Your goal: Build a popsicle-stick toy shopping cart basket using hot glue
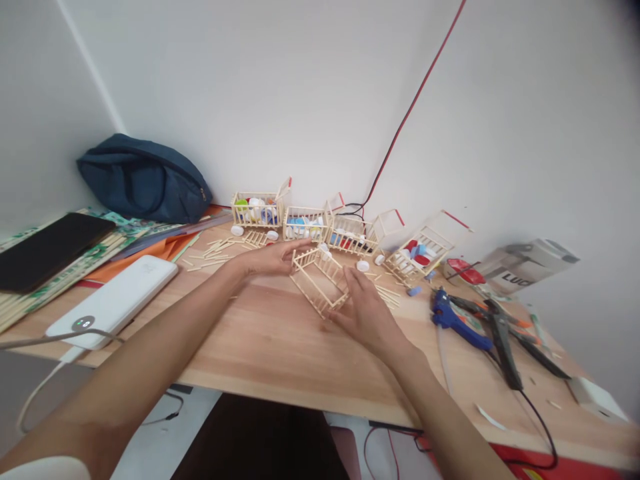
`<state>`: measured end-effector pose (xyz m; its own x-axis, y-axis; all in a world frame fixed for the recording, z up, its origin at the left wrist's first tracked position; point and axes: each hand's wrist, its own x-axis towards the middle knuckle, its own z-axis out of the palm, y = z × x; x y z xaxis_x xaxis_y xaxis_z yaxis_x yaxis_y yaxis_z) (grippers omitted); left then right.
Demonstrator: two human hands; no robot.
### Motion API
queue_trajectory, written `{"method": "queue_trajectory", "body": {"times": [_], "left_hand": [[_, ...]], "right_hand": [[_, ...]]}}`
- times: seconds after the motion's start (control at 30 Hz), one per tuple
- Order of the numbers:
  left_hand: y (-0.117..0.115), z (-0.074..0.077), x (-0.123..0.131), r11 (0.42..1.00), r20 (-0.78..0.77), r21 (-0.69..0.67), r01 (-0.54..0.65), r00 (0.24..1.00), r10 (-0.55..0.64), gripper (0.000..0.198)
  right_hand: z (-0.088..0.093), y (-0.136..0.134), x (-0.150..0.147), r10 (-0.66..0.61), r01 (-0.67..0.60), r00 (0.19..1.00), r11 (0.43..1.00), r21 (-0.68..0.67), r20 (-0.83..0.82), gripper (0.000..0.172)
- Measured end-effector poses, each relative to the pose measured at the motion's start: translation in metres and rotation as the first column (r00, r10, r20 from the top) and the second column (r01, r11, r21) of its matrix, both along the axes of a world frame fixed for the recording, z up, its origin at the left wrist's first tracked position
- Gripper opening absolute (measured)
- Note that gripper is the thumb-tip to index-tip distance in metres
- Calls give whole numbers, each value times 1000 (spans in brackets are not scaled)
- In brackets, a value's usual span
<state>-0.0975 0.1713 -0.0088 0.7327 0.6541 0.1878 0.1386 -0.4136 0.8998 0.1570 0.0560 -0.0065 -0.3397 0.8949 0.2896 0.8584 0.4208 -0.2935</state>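
A small open box frame (320, 283) made of thin wooden sticks is tilted above the desk between my two hands. My left hand (270, 259) grips its far left corner, with the fingers stretched along the far side. At its right end, my right hand (367, 310) holds the sticks between thumb and fingers. Just behind stand similar stick carts (306, 223), filled with coloured bottle caps. White caps (363, 265) lie near the right hand's fingers. Loose cut sticks (215, 252) are scattered beyond my left forearm.
On the right are a blue glue gun (457, 320), pliers (503, 343) and a tilted carton (525, 267). A white power bank (115, 300) with a cable, a dark phone (55, 250) and a blue bag (145, 180) occupy the left. A wall closes off the back.
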Motion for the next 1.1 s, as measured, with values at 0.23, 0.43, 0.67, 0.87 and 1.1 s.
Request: {"method": "queue_trajectory", "body": {"times": [0.23,0.43,0.67,0.87,1.1], "left_hand": [[-4,-18,4,995,155,-97,-12,988,27,75],[-3,-17,7,993,158,-102,-61,985,76,63],[-5,-20,12,984,100,32,-174,980,170,46],[-4,-20,10,938,-1,199,-283,957,289,37],[-2,-17,8,921,-46,252,-296,947,317,34]], "right_hand": [[-5,0,-5,-92,93,996,996,-16,17,84],[1,3,-3,-48,46,998,998,50,31,93],[-4,5,-3,-55,54,998,998,32,34,82],[-1,4,-11,-105,102,994,992,76,40,78],[-9,7,-13,-141,133,988,982,133,56,77]]}}
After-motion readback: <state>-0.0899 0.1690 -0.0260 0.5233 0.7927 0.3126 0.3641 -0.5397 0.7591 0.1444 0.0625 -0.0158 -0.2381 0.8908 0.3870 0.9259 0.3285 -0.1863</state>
